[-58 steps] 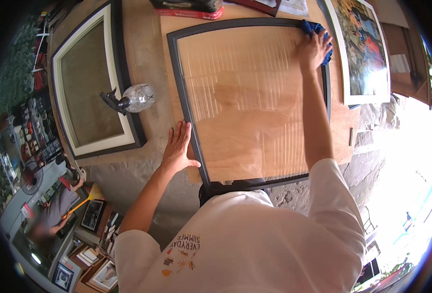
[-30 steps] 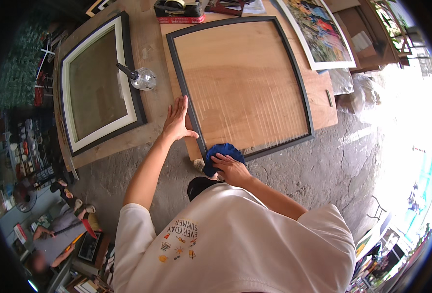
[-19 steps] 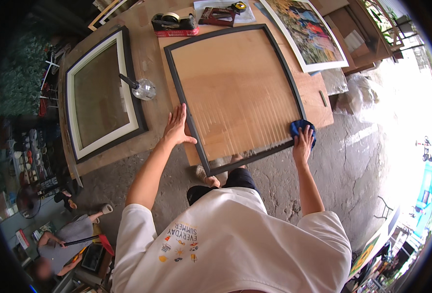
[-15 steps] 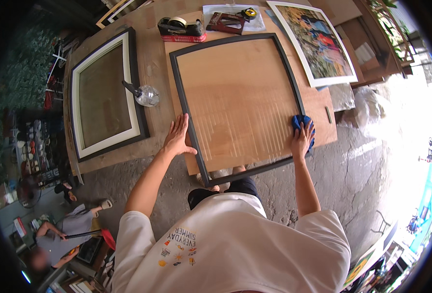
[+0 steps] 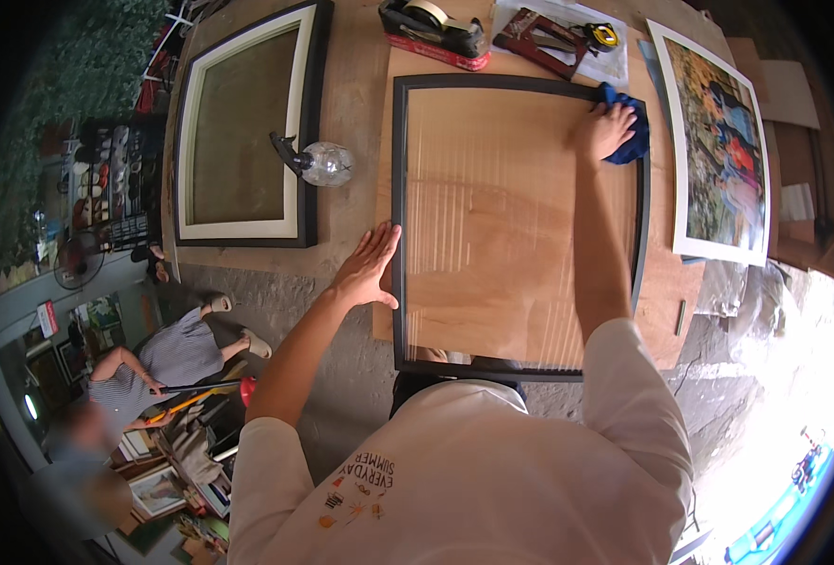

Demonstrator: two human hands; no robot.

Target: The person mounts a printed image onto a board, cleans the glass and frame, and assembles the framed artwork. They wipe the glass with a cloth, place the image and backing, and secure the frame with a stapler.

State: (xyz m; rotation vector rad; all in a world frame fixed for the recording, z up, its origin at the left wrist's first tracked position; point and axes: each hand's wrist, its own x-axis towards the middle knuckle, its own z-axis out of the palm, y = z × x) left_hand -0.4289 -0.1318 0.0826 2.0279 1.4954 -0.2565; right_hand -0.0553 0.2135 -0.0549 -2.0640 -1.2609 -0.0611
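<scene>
A black picture frame (image 5: 399,169) with a clear, glossy pane (image 5: 502,217) lies flat in front of me, its near edge against my body. Pale streaks of reflected light cross the pane. My left hand (image 5: 368,270) rests with fingers stretched along the frame's left side and thumb apart. At the far right corner, my right hand (image 5: 607,134) presses a crumpled blue cloth (image 5: 637,141) onto the pane and frame edge, its fingers over the cloth. A clear spray bottle (image 5: 327,164) with a black trigger lies left of the frame.
A second black frame with a white inner border (image 5: 308,122) lies left on the wooden table (image 5: 356,104). Beyond are a tape dispenser (image 5: 436,38), a staple gun (image 5: 541,40) and a tape measure (image 5: 602,37). A photo print (image 5: 718,151) lies right. Another person (image 5: 177,353) stands lower left.
My right hand has slid the blue cloth from the near right side of the pane to its far right corner. My left hand stays at the left side. The view has shifted.
</scene>
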